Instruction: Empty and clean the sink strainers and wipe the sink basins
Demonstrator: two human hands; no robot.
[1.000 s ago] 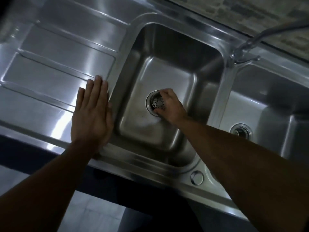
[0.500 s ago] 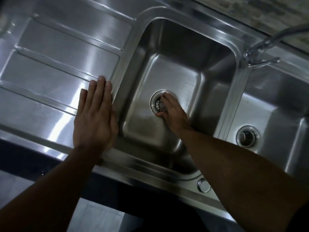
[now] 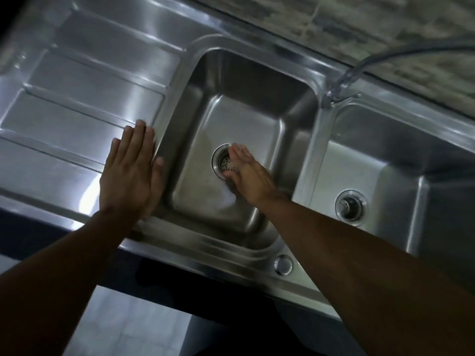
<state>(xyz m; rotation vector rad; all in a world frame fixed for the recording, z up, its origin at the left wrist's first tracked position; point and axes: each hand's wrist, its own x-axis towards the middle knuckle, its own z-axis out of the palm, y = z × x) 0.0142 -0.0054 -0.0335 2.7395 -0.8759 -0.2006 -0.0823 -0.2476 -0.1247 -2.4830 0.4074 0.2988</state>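
A steel double sink fills the view. In the floor of the left basin (image 3: 246, 83) sits a round perforated strainer (image 3: 223, 163). My right hand (image 3: 249, 173) reaches down into that basin, fingers stretched out flat over the strainer's right half, holding nothing. My left hand (image 3: 131, 173) lies flat, palm down, on the drainboard (image 3: 84, 98) at the basin's left rim. The right basin (image 3: 401, 155) holds a second strainer (image 3: 350, 205), untouched.
A tap (image 3: 341, 86) with a hose rises from the ridge between the basins. A round overflow cap (image 3: 283, 264) sits on the front rim. A tiled wall runs behind the sink, and the floor shows below the counter's front edge.
My right hand's fingers have straightened from a curled pinch at the strainer to lying flat over it. The camera view has shifted left. My left hand has stayed put.
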